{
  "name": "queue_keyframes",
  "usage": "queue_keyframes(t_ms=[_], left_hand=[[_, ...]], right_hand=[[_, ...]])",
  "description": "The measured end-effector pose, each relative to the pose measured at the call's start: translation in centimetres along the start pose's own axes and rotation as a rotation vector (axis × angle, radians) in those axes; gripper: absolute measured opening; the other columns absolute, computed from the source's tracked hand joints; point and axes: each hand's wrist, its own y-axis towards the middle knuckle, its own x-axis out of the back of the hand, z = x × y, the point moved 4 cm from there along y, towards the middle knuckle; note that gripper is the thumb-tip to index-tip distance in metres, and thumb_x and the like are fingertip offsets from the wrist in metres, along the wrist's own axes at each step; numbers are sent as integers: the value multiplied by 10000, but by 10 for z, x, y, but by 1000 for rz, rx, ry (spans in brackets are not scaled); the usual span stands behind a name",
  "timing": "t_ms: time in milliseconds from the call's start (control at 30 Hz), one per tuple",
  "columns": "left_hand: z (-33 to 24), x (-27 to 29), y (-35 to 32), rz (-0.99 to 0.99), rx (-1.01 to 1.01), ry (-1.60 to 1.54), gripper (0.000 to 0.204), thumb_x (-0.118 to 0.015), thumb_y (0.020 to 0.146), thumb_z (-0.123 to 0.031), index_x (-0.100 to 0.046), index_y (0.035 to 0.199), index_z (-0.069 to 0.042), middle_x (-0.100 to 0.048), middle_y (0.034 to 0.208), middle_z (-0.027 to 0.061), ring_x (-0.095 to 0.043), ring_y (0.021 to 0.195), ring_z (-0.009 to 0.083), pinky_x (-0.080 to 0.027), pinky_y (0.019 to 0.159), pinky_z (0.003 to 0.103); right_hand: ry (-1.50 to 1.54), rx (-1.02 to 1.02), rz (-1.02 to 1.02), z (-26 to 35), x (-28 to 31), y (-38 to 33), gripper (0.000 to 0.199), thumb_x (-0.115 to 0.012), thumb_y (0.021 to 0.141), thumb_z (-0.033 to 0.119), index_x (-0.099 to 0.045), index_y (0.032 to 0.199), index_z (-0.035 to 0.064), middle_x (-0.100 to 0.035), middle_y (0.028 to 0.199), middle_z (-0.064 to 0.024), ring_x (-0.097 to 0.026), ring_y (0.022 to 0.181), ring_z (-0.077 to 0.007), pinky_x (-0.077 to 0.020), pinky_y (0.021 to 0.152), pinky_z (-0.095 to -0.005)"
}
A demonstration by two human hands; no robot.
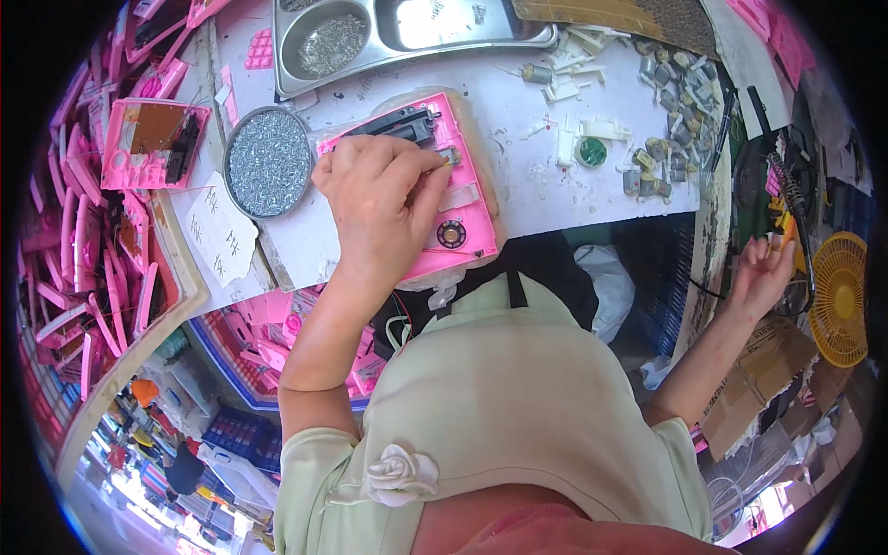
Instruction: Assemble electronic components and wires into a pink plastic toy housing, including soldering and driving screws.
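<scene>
My left hand [379, 190] lies over an open pink plastic casing [474, 208], its thumb and forefinger pinched at a small metallic part [450, 155] seated near the casing's right side. The palm hides part of the casing. A black plastic mechanism [407, 125] fills the casing's far side, and a round speaker [451, 234] sits at its near end. Off to the right, my right hand [763, 276] has its fingers curled at a yellow-orange tool [785, 228] beside a black coiled cord [791, 190]; the tool's exact kind is unclear.
A round dish of screws [268, 162] and a metal tray [370, 60] stand on the white table. Small motors [680, 106] and white plastic pieces [569, 79] lie at the right. Pink casings [88, 240] pile up at the left. A yellow fan [840, 298] stands far right.
</scene>
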Motion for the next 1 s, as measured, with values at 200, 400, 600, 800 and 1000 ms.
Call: queue_keyframes(t_ms=[200,400,600,800,1000], left_hand=[[-5,-4,-1,33,24,12,130,-833,748,-124,-742,840,-127,-576,878,4,-541,887,209,-353,828,378],[-2,-2,-1,45,81,-17,139,-831,730,-111,-742,837,-119,-561,912,41,-533,895,235,-365,843,383],[0,-4,0,61,57,-17,149,-832,719,-113,-742,838,-119,-561,910,43,-531,898,241,-368,843,386],[2,-8,0,17,23,-20,152,-819,695,-137,-719,808,-152,-574,899,-1,-516,864,225,-323,775,393],[3,-6,-1,60,58,-21,158,-818,700,-142,-724,825,-160,-580,918,-4,-515,874,228,-325,784,401]], right_hand=[[-396,281,-239,28,-18,21,215,-603,1041,162,-566,881,22,-510,716,-45,-479,649,-139,-356,574,-273],[181,261,90,74,86,7,231,-644,838,241,-590,868,19,-487,802,-71,-471,736,-211,-391,674,-332],[116,135,241,22,-57,-79,415,-731,871,239,-613,1201,15,-626,1056,-150,-584,852,-198,-464,741,-266],[-162,103,881,-61,-198,-149,272,-777,828,3,-589,1024,7,-603,861,-63,-539,736,-105,-417,657,-247],[-226,67,1031,-78,-234,-166,269,-769,855,-16,-587,1051,14,-596,786,-23,-479,660,-60,-368,596,-227]])
